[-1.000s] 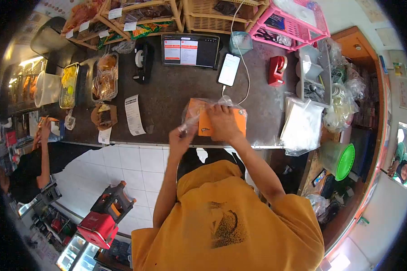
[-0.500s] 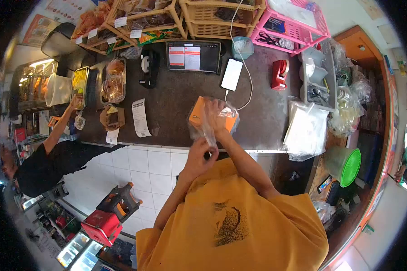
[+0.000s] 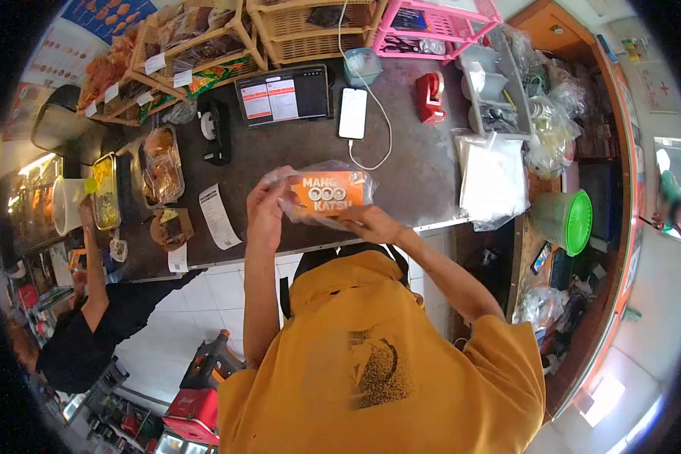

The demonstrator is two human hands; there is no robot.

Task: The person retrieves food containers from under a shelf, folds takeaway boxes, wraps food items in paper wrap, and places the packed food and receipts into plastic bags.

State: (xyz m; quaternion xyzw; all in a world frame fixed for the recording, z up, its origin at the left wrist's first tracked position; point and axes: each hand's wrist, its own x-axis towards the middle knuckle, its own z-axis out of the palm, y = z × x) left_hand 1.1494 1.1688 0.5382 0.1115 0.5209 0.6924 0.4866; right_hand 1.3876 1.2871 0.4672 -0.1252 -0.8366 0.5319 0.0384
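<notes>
An orange food box printed "MANG KATSU" sits inside a clear plastic bag near the counter's front edge. At the box's left end, my left hand is closed on the gathered plastic. My right hand grips the box's lower right corner through the bag, thumb and fingers at its near edge. Behind the box, a lit phone lies plugged into a white cable. Left of my left hand is a long printed receipt.
A tablet stands at the back, with a red tape dispenser farther right. Plastic bags are stacked at the right edge. At left, a co-worker's hand is beside a tray of yellow food; an open brown box is nearby.
The box's printed face now shows. My left hand has moved from the near edge to its left end; my right hand has slid from its top to the lower right corner. The view has shifted.
</notes>
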